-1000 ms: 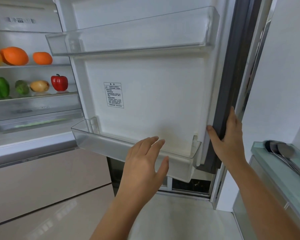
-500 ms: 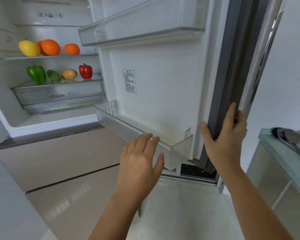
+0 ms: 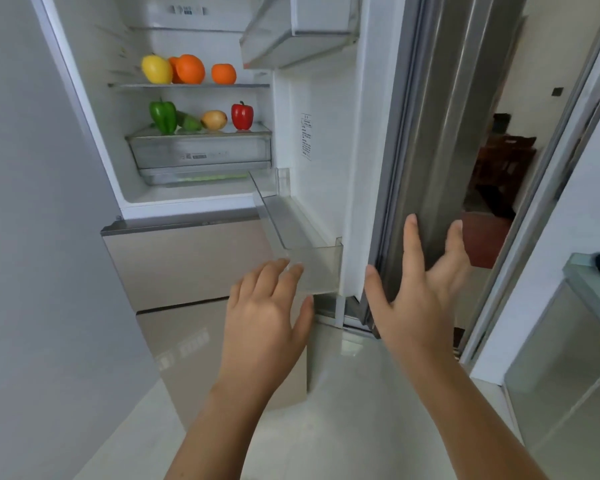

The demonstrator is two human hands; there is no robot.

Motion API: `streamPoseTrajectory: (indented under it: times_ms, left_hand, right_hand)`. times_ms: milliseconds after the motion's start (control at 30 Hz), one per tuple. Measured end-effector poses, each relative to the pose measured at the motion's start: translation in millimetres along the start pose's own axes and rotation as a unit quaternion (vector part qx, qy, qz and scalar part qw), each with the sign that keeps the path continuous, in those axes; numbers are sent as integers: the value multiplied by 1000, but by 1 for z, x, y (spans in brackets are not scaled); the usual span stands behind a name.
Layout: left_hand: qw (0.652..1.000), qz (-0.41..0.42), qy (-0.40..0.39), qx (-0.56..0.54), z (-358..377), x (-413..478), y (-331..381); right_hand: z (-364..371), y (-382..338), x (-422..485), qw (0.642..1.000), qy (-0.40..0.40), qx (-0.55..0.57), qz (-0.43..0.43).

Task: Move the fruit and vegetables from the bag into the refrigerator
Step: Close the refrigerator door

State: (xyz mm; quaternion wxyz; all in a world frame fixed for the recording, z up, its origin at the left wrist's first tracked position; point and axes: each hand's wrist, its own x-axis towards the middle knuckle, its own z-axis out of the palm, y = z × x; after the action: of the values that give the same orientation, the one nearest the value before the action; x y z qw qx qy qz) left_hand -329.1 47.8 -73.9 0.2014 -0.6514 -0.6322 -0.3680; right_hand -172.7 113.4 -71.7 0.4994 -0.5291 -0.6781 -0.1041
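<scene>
The refrigerator stands open, its door [image 3: 329,140] swung partway inward on the right. On the upper shelf [image 3: 187,85] lie a yellow lemon [image 3: 156,69], a large orange [image 3: 189,68] and a small orange [image 3: 223,73]. On the shelf below sit a green pepper [image 3: 163,116], a dark green vegetable [image 3: 189,122], a brown fruit [image 3: 214,119] and a red pepper [image 3: 242,115]. My right hand [image 3: 420,289] lies flat on the door's outer edge, fingers spread. My left hand [image 3: 267,313] hovers open just below the lower door bin [image 3: 302,247]. No bag is in view.
A grey wall [image 3: 32,237] fills the left. Beige freezer drawers [image 3: 187,265] sit below the fridge compartment. A glass-topped cabinet [image 3: 575,341] stands at the right, with a doorway [image 3: 499,168] to a room with dark furniture behind the door. The floor [image 3: 343,410] is pale tile.
The door has swung further toward the fridge body, pushed by my right hand on its edge. My view has shifted right and back, showing more of the fridge interior. Left hand stays open.
</scene>
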Motion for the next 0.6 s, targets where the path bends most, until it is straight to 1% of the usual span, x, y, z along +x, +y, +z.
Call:
streamPoseTrajectory:
  times_ms: [333,467,600]
  left_hand:
    - [997,-54,18,57,-64,-46,-51]
    - [993,-81,32,82,-87,-60,-75]
    - [988,-108,48,101,-101,-70,-101]
  right_hand:
    - [9,-89,-47,992,-65,70,-86]
    - [20,-122,-57,983,-93,96,-123]
    - [39,-152,-61,969,-111,129,-176]
